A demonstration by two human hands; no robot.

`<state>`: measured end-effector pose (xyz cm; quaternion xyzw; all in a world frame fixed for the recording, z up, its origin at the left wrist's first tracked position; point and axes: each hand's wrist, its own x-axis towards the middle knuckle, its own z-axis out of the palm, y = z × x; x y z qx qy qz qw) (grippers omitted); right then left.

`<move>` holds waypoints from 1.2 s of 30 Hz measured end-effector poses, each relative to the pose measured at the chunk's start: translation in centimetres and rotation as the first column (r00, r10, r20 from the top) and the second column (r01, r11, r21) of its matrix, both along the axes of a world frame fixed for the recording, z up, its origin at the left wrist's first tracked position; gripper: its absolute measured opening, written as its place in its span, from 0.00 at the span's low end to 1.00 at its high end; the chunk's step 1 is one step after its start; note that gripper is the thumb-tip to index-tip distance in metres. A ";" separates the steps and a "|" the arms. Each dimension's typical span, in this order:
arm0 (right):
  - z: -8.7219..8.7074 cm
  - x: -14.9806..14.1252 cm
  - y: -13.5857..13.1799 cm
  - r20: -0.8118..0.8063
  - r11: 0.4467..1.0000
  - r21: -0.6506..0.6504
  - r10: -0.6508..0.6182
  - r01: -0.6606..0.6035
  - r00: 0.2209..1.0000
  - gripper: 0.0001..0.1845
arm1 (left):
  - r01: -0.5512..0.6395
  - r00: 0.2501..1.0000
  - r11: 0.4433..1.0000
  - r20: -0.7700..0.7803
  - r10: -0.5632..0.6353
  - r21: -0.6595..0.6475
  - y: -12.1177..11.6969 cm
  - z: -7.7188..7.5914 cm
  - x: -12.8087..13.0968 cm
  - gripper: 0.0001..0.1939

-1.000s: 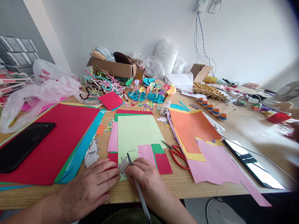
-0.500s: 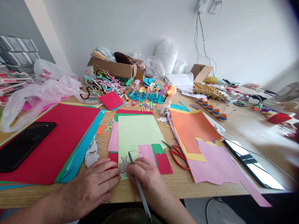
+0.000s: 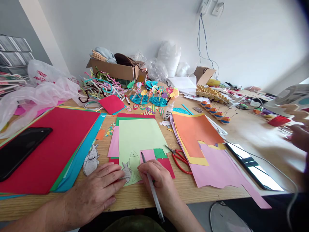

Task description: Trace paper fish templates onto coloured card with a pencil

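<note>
1. A black phone lies on red paper, well left of the pale green sheet.
2. Just left of the sheet, a grey fish cut-out rests on the table, already trimmed to shape.
3. The left hand lies flat, palm down, at the sheet's lower left edge, fingertips beside a smaller grey cut-out on it.
4. On the sheet's lower part, a drawn fish shows body, eye and tail; its outline appears nearly complete, though uncut and sparsely marked inside.
5. The right hand grips a pen over the sheet's lower right; whether its tip touches paper cannot be told.
6. Red-handled scissors lie untouched at the sheet's right edge.
</note>
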<state>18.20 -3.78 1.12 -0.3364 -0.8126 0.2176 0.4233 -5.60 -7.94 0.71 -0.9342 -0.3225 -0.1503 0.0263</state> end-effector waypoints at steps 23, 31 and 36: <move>0.8 0.9 -0.6 0.005 0.986 -0.167 -0.005 0.006 1.000 0.07 | 0.044 0.998 0.993 0.037 -0.041 -0.107 1.3 0.3 -0.1 0.19; 1.4 1.3 -0.9 -0.047 0.899 -0.437 -0.011 -0.011 0.999 0.07 | 0.108 0.992 0.981 0.087 -0.095 -0.161 2.2 1.6 0.3 0.19; 1.8 0.9 -0.9 -0.070 0.855 -0.518 -0.015 -0.024 0.997 0.05 | 0.113 0.993 0.976 0.055 -0.105 -0.185 2.4 2.4 0.6 0.18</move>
